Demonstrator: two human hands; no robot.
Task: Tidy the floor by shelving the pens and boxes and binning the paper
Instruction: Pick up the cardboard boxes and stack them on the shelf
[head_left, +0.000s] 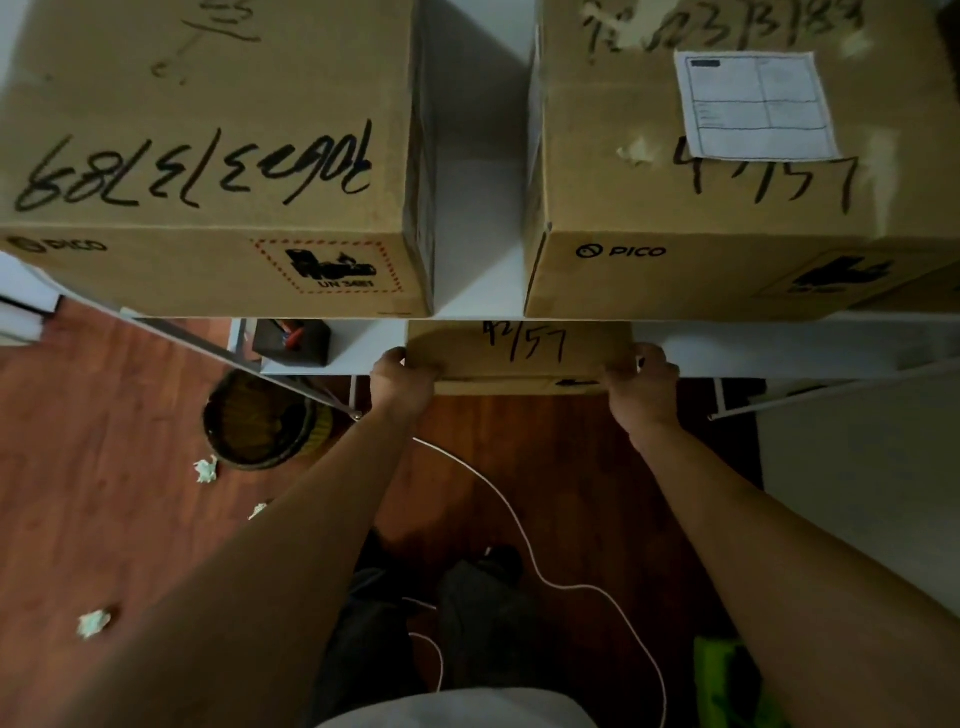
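A brown cardboard box (519, 353) marked with black handwriting sits on the lower white shelf (753, 348), its front edge over the shelf's lip. My left hand (402, 382) grips its left front corner and my right hand (641, 384) grips its right front corner. Two larger cardboard boxes, one on the left (208, 156) and one on the right (727, 182), stand on the upper shelf. Crumpled paper balls lie on the wooden floor, one by the bin (206, 469), one near my left forearm (258, 510), one further out (93, 622). A black holder with pens (291, 343) stands on the lower shelf at the left.
A round dark bin with a yellow liner (260, 426) stands on the floor under the shelf's left end. A thin white cable (524, 540) runs across the floor between my arms. Something bright green (727, 680) lies at the lower right. A white wall panel (857, 467) is at right.
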